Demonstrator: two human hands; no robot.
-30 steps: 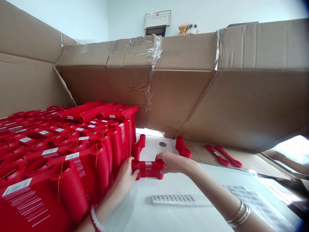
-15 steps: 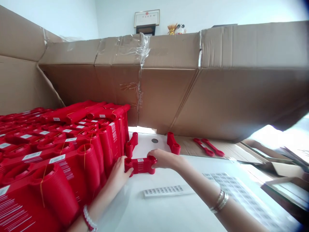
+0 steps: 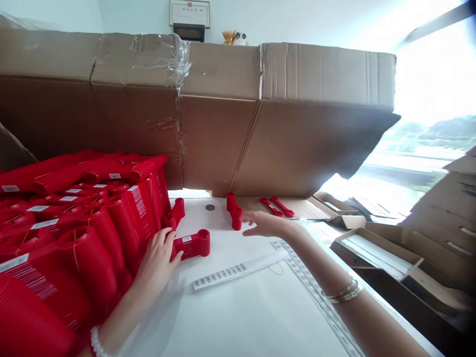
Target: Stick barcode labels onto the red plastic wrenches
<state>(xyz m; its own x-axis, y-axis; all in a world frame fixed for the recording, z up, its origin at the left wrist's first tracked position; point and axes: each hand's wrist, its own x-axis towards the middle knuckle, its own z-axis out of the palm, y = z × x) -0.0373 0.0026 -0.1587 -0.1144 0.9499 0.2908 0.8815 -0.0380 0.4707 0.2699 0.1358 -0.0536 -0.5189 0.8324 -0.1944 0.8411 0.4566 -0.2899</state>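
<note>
A short bundle of stacked red spanner-shaped pieces (image 3: 193, 245), with a barcode label on top, stands on the white table. My left hand (image 3: 160, 253) grips its left end, fingers behind and thumb in front. To the right, my right hand (image 3: 264, 224) reaches forward with nothing in it, fingers and thumb apart. Its fingertips are close to another red bundle (image 3: 235, 213); whether they touch it I cannot tell. A further red bundle (image 3: 177, 210) stands behind my left hand. In front lies a white strip of barcode labels (image 3: 238, 270).
Tall stacks of red pieces (image 3: 100, 248), some with rubber bands, fill the left side. A cardboard wall (image 3: 211, 144) rises behind. Two single red pieces (image 3: 277, 207) lie on cardboard at the back. Label sheets (image 3: 316, 292) lie under my right arm; open boxes (image 3: 379, 253) stand right.
My right hand has let go of the bundle's right end and moved toward the back right bundle. The left hand keeps its grip. The whole view has swung to the right.
</note>
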